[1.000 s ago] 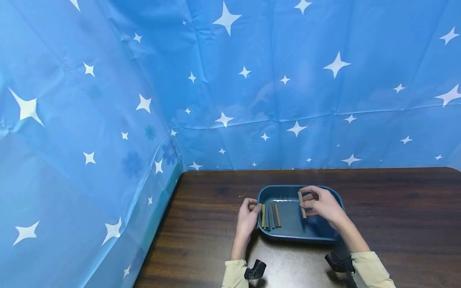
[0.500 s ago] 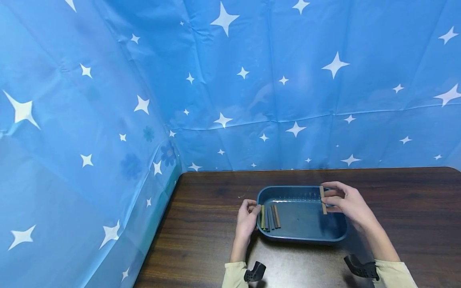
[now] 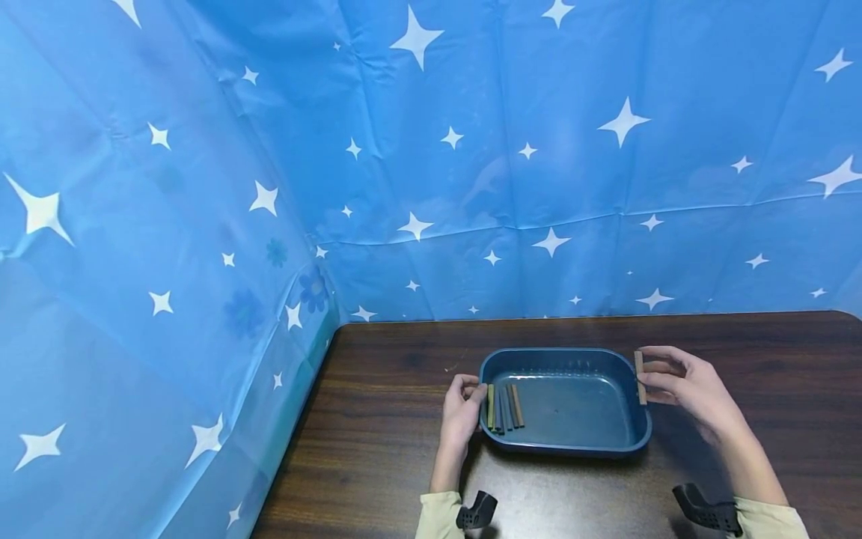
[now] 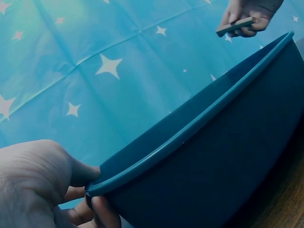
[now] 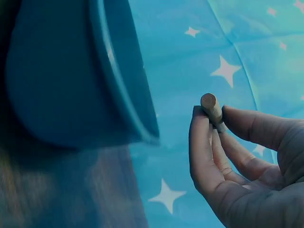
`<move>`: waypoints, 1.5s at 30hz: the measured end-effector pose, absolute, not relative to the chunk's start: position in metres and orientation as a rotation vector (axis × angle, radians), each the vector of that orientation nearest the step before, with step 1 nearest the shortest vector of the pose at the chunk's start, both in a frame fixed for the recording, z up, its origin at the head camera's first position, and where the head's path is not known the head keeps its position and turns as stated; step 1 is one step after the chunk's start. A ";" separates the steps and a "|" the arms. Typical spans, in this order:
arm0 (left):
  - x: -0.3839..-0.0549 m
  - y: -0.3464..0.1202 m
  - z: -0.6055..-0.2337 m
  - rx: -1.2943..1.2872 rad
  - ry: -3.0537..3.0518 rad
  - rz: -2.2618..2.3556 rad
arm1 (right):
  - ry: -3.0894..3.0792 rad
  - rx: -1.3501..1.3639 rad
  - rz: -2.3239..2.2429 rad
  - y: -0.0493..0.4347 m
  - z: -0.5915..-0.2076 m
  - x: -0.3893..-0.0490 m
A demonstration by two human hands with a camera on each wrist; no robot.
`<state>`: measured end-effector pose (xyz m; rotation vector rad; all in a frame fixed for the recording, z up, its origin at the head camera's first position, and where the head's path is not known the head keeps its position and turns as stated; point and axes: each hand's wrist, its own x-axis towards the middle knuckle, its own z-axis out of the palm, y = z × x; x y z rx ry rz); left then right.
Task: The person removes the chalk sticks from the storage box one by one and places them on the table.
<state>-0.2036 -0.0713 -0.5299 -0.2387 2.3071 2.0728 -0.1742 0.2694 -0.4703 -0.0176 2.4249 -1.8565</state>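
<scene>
A blue rectangular basin (image 3: 569,449) with rounded corners stands on the table. My left hand (image 3: 461,410) pinches its left rim, thumb over the edge and fingers below it in the left wrist view. Inside, along the left wall, lie a yellow-green stick (image 3: 491,408), grey sticks (image 3: 508,412) and a brown stick (image 3: 517,406), side by side. Between the thumb and fingertips of my right hand (image 3: 697,389) is a short round light-brown stick (image 5: 208,100), held by the basin's right rim. Its round end faces the camera in the right wrist view.
The dark wood table (image 3: 384,419) extends around the basin on all sides. Blue cloth with white stars (image 3: 572,187) hangs behind the table and along its left side. Black wrist mounts (image 3: 478,510) sit at both sleeves.
My right hand has moved right with the light-brown stick, from over the middle of the basin to its right rim. The left hand has stayed on the left rim.
</scene>
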 end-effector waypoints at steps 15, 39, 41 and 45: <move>-0.204 -0.069 -0.533 -0.237 2.317 2.113 | 2.329 0.221 -1.857 0.308 -0.500 -0.169; -0.202 -0.069 -0.536 -0.215 2.326 2.125 | 2.534 0.361 -1.476 0.329 -0.529 -0.168; -0.202 -0.069 -0.536 -0.211 2.332 2.122 | 2.587 0.361 -1.410 0.328 -0.530 -0.168; -0.203 -0.070 -0.535 -0.215 2.334 2.119 | 2.688 0.348 -1.281 0.326 -0.532 -0.168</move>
